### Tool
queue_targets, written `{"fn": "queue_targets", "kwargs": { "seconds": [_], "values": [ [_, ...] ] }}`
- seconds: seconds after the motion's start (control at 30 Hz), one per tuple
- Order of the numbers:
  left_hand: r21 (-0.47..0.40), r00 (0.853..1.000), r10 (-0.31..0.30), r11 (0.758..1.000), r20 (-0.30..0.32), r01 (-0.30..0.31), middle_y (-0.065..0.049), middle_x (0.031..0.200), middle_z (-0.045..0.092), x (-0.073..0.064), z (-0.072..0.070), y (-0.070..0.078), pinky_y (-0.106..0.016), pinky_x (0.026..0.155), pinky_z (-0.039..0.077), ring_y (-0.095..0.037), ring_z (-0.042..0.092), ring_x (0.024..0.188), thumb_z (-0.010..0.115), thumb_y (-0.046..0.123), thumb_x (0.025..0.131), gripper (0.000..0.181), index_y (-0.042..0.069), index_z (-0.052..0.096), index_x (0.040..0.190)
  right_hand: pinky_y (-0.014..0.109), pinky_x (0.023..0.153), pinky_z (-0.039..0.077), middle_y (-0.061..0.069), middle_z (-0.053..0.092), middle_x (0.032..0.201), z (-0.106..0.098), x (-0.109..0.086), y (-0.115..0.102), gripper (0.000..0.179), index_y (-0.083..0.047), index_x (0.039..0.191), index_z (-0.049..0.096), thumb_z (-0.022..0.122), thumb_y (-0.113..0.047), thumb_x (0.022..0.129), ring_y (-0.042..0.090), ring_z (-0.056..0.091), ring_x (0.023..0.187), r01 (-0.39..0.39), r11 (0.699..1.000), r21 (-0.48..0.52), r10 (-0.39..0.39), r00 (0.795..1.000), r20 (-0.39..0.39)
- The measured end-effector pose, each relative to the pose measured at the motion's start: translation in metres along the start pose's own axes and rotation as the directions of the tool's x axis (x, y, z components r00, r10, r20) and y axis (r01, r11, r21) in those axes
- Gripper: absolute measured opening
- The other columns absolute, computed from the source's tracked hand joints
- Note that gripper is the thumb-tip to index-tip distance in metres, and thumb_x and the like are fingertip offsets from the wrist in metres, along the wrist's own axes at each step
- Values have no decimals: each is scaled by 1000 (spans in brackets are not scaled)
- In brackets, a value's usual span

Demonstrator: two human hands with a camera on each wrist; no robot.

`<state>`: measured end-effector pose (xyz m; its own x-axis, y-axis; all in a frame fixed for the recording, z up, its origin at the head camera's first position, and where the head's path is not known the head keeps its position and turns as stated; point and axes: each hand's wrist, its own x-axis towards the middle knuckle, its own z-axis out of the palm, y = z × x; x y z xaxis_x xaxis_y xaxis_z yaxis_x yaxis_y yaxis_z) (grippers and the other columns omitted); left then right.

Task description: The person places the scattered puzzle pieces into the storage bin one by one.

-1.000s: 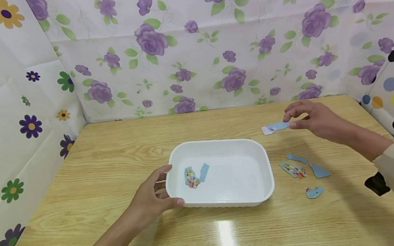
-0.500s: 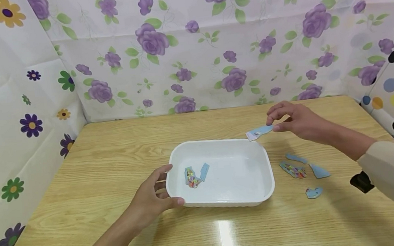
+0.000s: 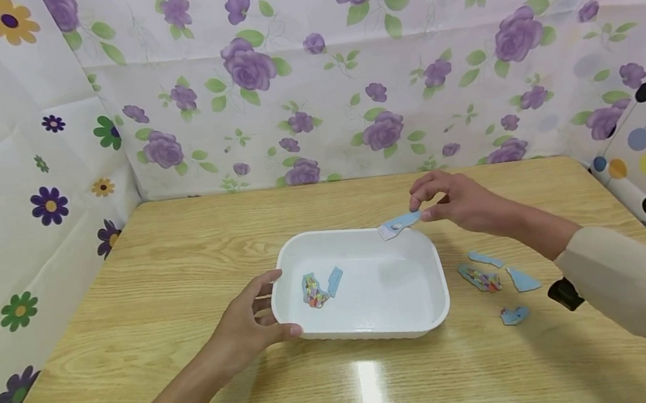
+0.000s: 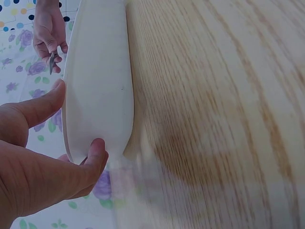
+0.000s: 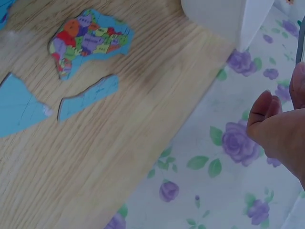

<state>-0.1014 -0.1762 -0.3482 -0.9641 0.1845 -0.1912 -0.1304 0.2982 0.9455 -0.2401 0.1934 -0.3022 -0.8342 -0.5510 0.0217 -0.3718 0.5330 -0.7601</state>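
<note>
Slim, flat blue-and-white piece (image 3: 402, 222) held aloft

The right hand (image 3: 453, 207) pinches its end above the far rim of a smooth, round-cornered white tray (image 3: 379, 296); the left hand (image 3: 247, 319) grips the tray's left side on a wood-grained table (image 3: 198, 239).

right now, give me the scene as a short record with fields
left hand: grips left end of white rounded-rectangular plastic tray
right hand: pinches flat blue-and-white piece, at tray's far rim in head view
inside tray: flat multicoloured piece, narrow blue piece
wood-grain table, right of tray: second multicoloured piece, slim blue strip, blue wedge-shaped piece, small blue piece
</note>
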Motion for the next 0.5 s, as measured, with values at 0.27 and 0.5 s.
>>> {"fn": "queue_targets", "kwargs": {
  "seconds": [0.27,0.5],
  "values": [
    [-8,1000,9,1000,4,-9,-17,140,41,0,0,-1,-37,90,54,-36,55,119,84,12,73,92,13,31,148,37,83,47,12,45,133,20,8,-2,8,-8,98,67,62,-4,93,28,45,120,0,999,42,-1,1000,29],
    [-12,1000,7,1000,-4,-7,-17,139,42,1,0,-2,-37,90,54,-34,57,117,84,11,72,92,13,31,148,41,89,45,10,46,131,39,14,-4,11,-10,97,69,64,-1,91,29,40,124,-5,998,55,1,997,71]
  ]
}}
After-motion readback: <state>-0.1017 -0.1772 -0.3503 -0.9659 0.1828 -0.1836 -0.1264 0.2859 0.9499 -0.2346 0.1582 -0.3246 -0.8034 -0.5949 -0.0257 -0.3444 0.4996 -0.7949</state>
